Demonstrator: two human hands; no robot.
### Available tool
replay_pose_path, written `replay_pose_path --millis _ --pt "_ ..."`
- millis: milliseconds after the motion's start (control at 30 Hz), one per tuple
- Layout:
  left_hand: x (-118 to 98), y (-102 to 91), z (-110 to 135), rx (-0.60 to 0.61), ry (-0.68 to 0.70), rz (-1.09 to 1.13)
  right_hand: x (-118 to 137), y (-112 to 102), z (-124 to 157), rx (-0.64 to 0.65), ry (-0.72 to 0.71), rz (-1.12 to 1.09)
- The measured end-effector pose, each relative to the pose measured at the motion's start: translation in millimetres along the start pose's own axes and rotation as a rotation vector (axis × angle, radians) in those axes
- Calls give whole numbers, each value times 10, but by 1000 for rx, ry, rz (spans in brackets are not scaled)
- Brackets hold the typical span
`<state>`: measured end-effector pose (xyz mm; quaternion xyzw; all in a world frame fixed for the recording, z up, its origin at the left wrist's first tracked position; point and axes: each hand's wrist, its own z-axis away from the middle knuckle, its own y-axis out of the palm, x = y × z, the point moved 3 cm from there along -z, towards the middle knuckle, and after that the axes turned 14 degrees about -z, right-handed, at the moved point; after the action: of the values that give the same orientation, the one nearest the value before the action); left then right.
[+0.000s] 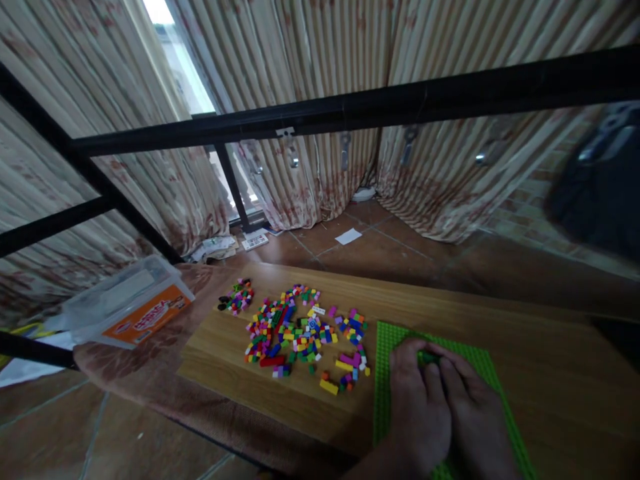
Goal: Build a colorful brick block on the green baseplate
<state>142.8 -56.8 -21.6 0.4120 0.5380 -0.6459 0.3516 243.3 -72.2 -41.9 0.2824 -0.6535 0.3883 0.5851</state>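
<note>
A bright green studded baseplate (383, 373) lies on the wooden board, and both my hands are over it, side by side and touching. My left hand (417, 400) is closed, its fingers curled in toward the other hand. Pressed up against it, my right hand (475, 410) is closed too. Between the fingertips of both shows a small dark green toy brick (429, 358), mostly covered, so its exact shape is hidden. Left of the baseplate spreads a loose heap of small multicoloured toy bricks (300, 333). Yellow, red and purple longer ones lie among them.
The wooden board (240, 387) rests on a brownish cloth-covered surface (165, 400). A clear plastic tub (125, 300) with an orange label stands at the left. A black metal rail (325, 113) crosses in front of striped curtains (310, 60). White paper (349, 236) lies on the tiled floor.
</note>
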Motion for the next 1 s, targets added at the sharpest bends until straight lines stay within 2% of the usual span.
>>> replay_pose_path --millis 100,233,400,633,867,1000 --pt "28 24 -12 1 30 -27 -10 25 8 1 -72 -58" --pt "56 57 -19 -68 97 -37 1 65 -18 57 -113 -119" --pt "53 73 -17 -108 87 -47 14 77 -47 63 -146 -156" --pt "29 57 -11 -85 42 -77 -8 74 -41 24 -75 -188" --pt "42 9 -18 -58 116 -87 4 78 -53 16 -62 -167" --pt "65 -62 -16 -48 107 -73 6 58 -67 34 -80 -105"
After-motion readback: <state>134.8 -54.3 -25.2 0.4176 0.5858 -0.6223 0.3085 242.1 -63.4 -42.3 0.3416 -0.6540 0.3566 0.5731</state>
